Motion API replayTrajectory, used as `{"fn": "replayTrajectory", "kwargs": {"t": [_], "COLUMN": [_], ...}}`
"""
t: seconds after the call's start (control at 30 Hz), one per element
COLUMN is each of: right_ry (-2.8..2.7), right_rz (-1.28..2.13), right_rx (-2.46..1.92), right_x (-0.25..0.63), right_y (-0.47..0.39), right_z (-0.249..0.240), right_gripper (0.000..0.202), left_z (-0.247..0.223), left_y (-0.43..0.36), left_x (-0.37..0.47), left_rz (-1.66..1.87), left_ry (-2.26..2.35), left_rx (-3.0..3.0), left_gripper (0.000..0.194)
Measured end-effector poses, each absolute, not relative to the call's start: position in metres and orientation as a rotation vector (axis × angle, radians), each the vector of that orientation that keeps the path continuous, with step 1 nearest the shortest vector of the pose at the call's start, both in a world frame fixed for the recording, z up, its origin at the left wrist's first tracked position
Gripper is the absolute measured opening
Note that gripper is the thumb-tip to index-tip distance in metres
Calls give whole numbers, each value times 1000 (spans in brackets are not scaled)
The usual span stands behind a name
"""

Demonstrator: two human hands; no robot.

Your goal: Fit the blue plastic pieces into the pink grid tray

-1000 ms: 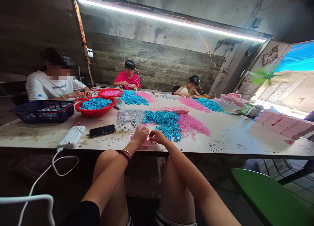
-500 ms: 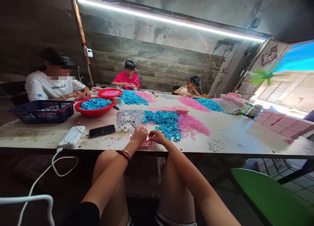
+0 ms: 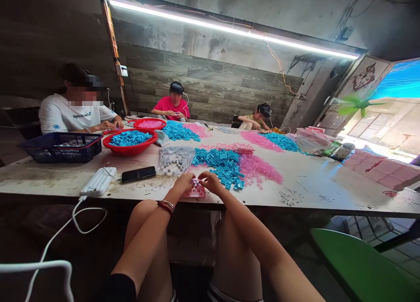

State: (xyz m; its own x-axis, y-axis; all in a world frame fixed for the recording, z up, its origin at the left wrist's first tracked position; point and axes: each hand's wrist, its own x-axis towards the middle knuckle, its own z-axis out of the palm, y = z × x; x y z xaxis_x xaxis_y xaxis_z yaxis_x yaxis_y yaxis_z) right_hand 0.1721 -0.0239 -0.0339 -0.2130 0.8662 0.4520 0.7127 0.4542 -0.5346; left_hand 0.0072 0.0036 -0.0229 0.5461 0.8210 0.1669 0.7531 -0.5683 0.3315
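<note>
At the table's near edge, my left hand (image 3: 184,182) and my right hand (image 3: 211,182) meet over a pink tray with compartments (image 3: 196,193). A small shiny pale piece (image 3: 195,182) is pinched between the fingertips of both hands, too small to name. The tray lies on the table just under my fingers, partly hidden by them. Just beyond my hands are a heap of blue plastic pieces (image 3: 223,164), a heap of small clear pink pieces (image 3: 260,168) and a clear plastic bag (image 3: 175,157) of small metallic parts.
A black phone (image 3: 138,174) and a white power bank (image 3: 98,181) with a cable lie left. Beyond stand a red basin (image 3: 131,149) and a dark blue basket (image 3: 62,151). Three co-workers sit around the table. Stacked pink trays (image 3: 380,166) are at right, a green stool (image 3: 357,262) below.
My hands have come together above the tray, and a shiny piece now shows between my fingertips. More of the tray is visible. The whole view has shifted slightly.
</note>
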Motion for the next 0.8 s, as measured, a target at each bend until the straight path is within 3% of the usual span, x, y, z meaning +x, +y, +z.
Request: {"fn": "replayTrajectory", "kwargs": {"t": [0.8], "right_ry": [-1988], "right_rz": [283], "right_rx": [-1286], "right_x": [173], "right_y": [-20], "right_z": [-38], "right_gripper": [14], "left_z": [-25], "left_y": [4], "left_x": [14], "left_rz": [534], "left_ry": [1340], "left_rx": [2520], "left_gripper": [19]}}
